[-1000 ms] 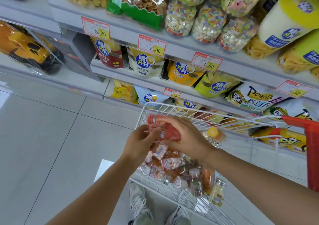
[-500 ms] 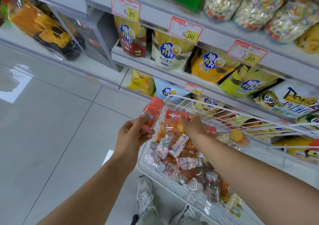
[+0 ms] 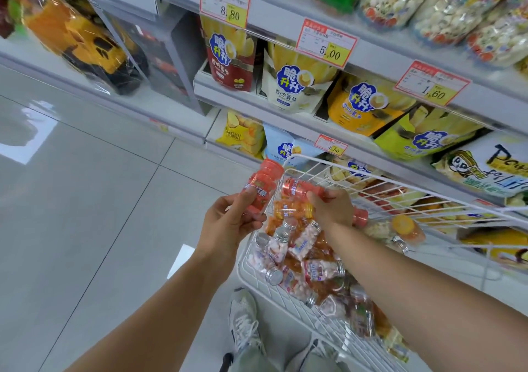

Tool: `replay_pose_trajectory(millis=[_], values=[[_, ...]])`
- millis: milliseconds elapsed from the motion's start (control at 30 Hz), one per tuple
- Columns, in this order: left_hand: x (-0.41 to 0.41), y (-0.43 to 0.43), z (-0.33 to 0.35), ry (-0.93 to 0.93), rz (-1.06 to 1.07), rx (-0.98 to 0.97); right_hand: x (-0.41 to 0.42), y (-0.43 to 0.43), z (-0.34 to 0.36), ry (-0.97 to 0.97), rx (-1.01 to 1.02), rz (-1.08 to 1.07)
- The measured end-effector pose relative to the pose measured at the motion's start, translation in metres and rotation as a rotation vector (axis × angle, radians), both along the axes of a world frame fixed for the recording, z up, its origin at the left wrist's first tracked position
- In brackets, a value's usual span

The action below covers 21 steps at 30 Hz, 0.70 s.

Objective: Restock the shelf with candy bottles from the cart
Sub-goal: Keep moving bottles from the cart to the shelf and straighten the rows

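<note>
My left hand (image 3: 230, 223) grips two red candy bottles (image 3: 261, 184) upright, just outside the left rim of the white wire cart (image 3: 380, 181). Inside the cart, my right hand (image 3: 333, 209) is curled round another red candy bottle (image 3: 300, 189) lying on its side on top of the pile. Below that hand lie several more candy bottles (image 3: 303, 243), some clear with silver caps and pink-white sweets, some orange.
Shelves (image 3: 368, 49) of snack bags with price tags run along the right and top. A yellow toy truck (image 3: 85, 43) in plastic sits on a low shelf at left. The tiled floor (image 3: 85, 200) spreads left of the cart. My shoes (image 3: 245, 323) show below.
My left hand has taken red bottles and drawn them out to the cart's left edge. My right hand has reached back into the cart and closed on another red bottle. The view tilted down.
</note>
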<state>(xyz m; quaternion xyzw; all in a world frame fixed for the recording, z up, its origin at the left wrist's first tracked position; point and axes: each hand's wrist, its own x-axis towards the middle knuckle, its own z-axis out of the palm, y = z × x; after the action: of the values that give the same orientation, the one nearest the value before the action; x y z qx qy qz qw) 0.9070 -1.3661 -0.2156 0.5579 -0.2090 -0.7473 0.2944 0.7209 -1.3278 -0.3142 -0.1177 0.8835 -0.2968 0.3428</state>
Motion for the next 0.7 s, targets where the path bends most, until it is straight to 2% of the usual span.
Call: replay_pose_trajectory(millis=[133,333,533,700], values=[[-0.002,-0.001,0.008,0.001,0.003,-0.003,0.001,0.011,0.033,0.086,-0.167,0.110],[-0.019,-0.004,0.053,0.068,-0.051,-0.058,-0.015,0.026,0.116,0.011,-0.462,0.288],[-0.065,-0.011,0.152,0.198,-0.308,-0.214,-0.059,0.041,0.245,0.138,-0.732,0.355],[-0.126,-0.014,0.243,0.178,-0.501,-0.450,-0.106,0.058,0.362,0.256,-0.946,0.326]])
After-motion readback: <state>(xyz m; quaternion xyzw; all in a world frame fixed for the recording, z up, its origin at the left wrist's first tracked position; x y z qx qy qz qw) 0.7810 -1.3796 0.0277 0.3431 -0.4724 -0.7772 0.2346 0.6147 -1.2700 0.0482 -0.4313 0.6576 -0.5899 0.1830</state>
